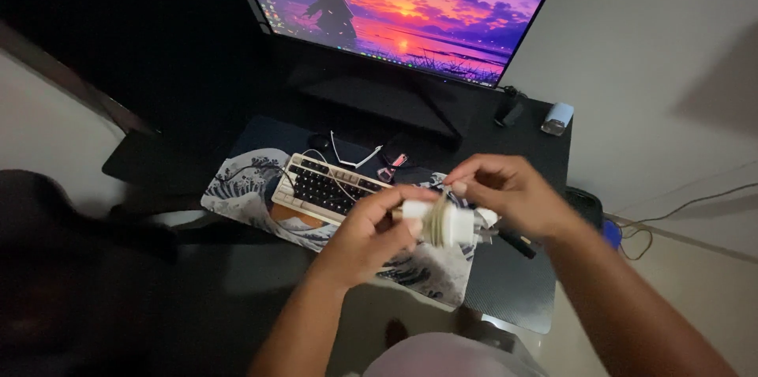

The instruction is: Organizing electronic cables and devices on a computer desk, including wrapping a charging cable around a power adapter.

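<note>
Desk scene, left to right. A wave-patterned desk mat (237, 187) carries a cream keyboard (328, 186). Above it the person's left hand (365, 228) closes fingers and thumb around a white charger block (452, 223), held in mid-air over the mat. A pale cable already circles the block in several turns; the right hand (509, 194) pinches the remaining loose length, apparently not yet wound. A lit monitor (403, 2) stands behind.

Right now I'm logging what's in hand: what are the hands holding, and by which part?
The left hand grips a white charger block by its left end; the right hand is at its other end, contact blurred.
</note>
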